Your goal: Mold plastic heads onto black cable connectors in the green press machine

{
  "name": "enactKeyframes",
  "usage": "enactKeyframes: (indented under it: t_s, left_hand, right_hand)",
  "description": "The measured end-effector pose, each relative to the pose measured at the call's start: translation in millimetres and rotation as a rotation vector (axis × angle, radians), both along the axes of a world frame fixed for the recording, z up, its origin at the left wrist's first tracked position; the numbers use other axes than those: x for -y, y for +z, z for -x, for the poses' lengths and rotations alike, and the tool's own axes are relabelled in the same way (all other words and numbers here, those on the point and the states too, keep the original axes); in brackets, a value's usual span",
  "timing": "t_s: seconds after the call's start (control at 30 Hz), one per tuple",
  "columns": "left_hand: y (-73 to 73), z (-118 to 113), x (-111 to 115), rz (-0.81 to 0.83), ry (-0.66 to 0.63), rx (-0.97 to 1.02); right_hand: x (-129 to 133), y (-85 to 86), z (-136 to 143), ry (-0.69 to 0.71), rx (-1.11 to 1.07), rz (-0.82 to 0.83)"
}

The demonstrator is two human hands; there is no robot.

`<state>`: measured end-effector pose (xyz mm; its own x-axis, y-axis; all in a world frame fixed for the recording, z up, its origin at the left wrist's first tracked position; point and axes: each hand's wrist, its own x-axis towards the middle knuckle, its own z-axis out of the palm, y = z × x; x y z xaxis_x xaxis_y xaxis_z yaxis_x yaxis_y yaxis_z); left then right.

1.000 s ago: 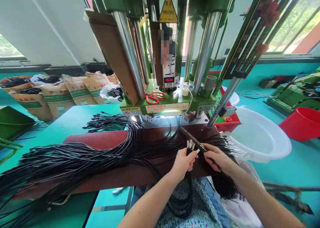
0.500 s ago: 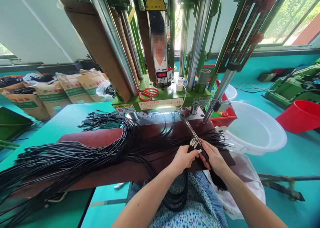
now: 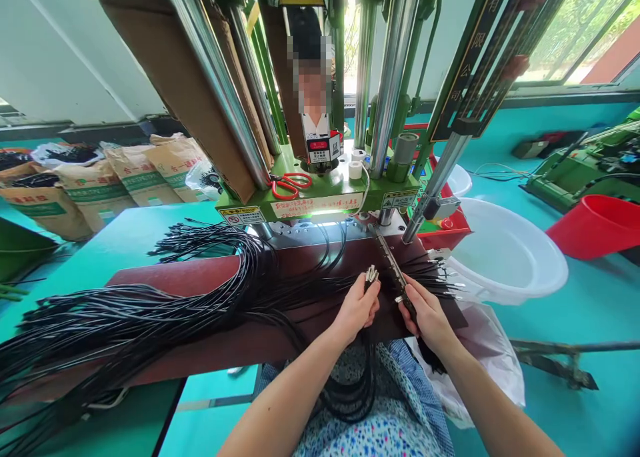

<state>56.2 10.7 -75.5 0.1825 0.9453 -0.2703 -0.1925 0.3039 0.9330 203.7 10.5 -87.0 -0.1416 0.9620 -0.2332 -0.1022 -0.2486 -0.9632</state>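
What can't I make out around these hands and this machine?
All in the head view:
How many cables are in the cable bundle: the left hand wraps around it.
The gripped part of the dark strip: covered by the right hand.
Where some long cables end: cut off by the left edge.
The green machine's top: cut off by the upper edge.
The white label's writing: too small.
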Motion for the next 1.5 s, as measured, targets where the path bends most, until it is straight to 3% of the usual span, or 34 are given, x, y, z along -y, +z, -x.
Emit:
enactKeyframes:
  t_s: [0.13, 0.33, 0.67, 0.93, 1.17, 1.5]
  left_hand:
    - [-1.1, -1.8, 0.7, 0.038, -0.039, -0.075]
    - [-8.9, -5.3, -3.7, -0.090, -0.027, -0.282]
    - [-11.7, -3.5, -3.3, -0.064, 0.084, -0.255]
    - [-8.3, 6.6, -4.0, -0.181, 0.359, -0.205]
    - [1.8, 6.4, -1.2, 0.016, 0.030, -0.058]
    - [11.8, 10.3, -2.7, 0.080, -0.008, -0.067]
  right_hand:
    - [-1.5, -3.0, -1.4, 0.019, -0.016, -0.005]
    - [-1.3, -5.3, -3.5, 0.062, 0.009, -0.033]
    - [3.0, -2.5, 5.1, 0.115, 0.215, -0.150]
    - [1.8, 1.0, -2.4, -0.007, 0.005, 0.014]
    - [0.7, 0.1, -4.7, 0.115, 0.038, -0.028]
    - [1.2, -2.7, -8.4, 0.207, 0.103, -0.074]
